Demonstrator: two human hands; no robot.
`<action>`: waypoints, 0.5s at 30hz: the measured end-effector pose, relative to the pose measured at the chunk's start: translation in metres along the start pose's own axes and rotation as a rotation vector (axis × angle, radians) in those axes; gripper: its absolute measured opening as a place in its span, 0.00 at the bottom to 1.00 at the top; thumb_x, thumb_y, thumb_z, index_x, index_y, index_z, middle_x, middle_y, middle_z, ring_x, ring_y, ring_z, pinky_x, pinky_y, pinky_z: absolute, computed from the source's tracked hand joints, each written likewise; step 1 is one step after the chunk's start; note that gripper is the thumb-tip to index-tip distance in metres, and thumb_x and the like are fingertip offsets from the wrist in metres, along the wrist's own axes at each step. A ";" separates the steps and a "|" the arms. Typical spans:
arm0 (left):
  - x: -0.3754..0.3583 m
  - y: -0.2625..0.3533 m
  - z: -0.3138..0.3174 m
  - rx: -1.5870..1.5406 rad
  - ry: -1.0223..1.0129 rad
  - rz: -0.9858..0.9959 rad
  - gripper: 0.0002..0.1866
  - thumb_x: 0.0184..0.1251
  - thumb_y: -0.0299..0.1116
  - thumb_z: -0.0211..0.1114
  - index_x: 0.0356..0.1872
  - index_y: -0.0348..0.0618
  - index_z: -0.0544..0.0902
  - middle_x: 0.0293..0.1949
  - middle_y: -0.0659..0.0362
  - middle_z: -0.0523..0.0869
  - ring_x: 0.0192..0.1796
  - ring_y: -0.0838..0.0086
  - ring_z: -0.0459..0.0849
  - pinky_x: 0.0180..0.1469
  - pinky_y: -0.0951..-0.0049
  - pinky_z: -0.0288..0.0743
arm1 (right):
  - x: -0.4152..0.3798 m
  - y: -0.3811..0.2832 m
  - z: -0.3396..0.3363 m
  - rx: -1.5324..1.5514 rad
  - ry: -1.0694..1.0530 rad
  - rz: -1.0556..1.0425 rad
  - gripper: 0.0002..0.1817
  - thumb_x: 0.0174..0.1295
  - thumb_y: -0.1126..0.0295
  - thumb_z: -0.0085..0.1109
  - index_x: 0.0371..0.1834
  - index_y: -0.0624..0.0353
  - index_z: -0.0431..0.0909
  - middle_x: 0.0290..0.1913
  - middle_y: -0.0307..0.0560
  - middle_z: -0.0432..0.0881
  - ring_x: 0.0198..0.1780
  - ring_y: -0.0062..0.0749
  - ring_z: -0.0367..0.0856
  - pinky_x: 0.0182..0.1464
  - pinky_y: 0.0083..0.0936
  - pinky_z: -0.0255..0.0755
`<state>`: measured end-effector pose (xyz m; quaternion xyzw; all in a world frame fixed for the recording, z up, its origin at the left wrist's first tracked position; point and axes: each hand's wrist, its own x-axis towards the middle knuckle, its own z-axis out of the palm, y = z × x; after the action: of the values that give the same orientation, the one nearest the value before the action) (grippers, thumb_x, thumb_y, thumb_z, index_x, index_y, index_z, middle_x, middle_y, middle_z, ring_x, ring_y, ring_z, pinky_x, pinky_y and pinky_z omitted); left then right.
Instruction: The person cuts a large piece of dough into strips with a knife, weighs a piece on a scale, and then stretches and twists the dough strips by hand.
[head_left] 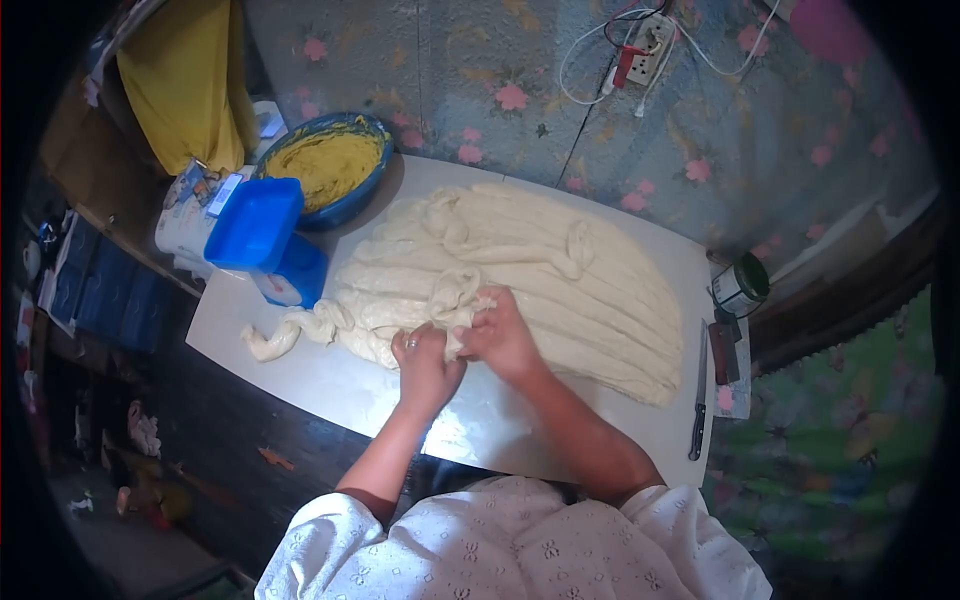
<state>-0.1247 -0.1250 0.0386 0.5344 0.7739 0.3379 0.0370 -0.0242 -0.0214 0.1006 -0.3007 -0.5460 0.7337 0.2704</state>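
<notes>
A wide sheet of pale dough (590, 310) covers much of the white table, marked by long lengthwise creases. Along its near left edge my left hand (422, 358) has its fingers curled round the dough, a ring showing on one finger. Just to the right, my right hand (497, 332) pinches dough between thumb and fingers, close to the left one. A twisted dough strip (290, 330) trails off to the left from the sheet. Loose dough coils (455, 287) lie on top of it. The fingertips of both hands are partly hidden in the dough.
A blue basin (375, 180) of yellow filling stands at the back left, beside a blue plastic container (262, 235). At the right edge lie a knife (698, 420) and a dark tin (740, 285). A power strip (652, 50) hangs on the flowered wall.
</notes>
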 end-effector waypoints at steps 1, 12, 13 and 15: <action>0.008 -0.004 -0.008 -0.124 0.013 -0.053 0.16 0.49 0.30 0.64 0.40 0.37 0.75 0.35 0.50 0.78 0.45 0.58 0.76 0.52 0.62 0.66 | 0.000 -0.025 -0.007 -0.268 -0.005 -0.030 0.31 0.54 0.71 0.66 0.58 0.60 0.58 0.39 0.52 0.76 0.35 0.27 0.79 0.33 0.25 0.74; 0.074 0.030 -0.092 -0.503 -0.477 0.022 0.15 0.50 0.29 0.64 0.38 0.39 0.71 0.30 0.56 0.81 0.35 0.66 0.81 0.39 0.66 0.72 | 0.016 -0.011 -0.011 -1.024 -0.378 -0.244 0.32 0.48 0.65 0.67 0.58 0.56 0.68 0.50 0.51 0.79 0.60 0.47 0.69 0.65 0.46 0.54; 0.071 0.023 -0.087 -0.575 -0.500 -0.035 0.20 0.48 0.32 0.66 0.44 0.39 0.72 0.41 0.50 0.82 0.47 0.55 0.80 0.49 0.63 0.72 | 0.027 -0.013 -0.010 -0.882 -0.393 -0.280 0.24 0.47 0.65 0.67 0.49 0.57 0.75 0.45 0.52 0.81 0.52 0.45 0.76 0.60 0.40 0.62; 0.057 0.008 -0.071 -0.570 -0.243 0.026 0.24 0.48 0.33 0.67 0.47 0.38 0.71 0.47 0.48 0.79 0.53 0.52 0.76 0.55 0.63 0.69 | 0.031 -0.034 -0.010 -0.861 -0.381 -0.212 0.21 0.47 0.65 0.67 0.45 0.58 0.77 0.42 0.53 0.82 0.47 0.46 0.78 0.55 0.37 0.66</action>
<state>-0.1721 -0.1090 0.1148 0.5491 0.6309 0.4752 0.2733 -0.0354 0.0169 0.1267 -0.1883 -0.8675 0.4515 0.0902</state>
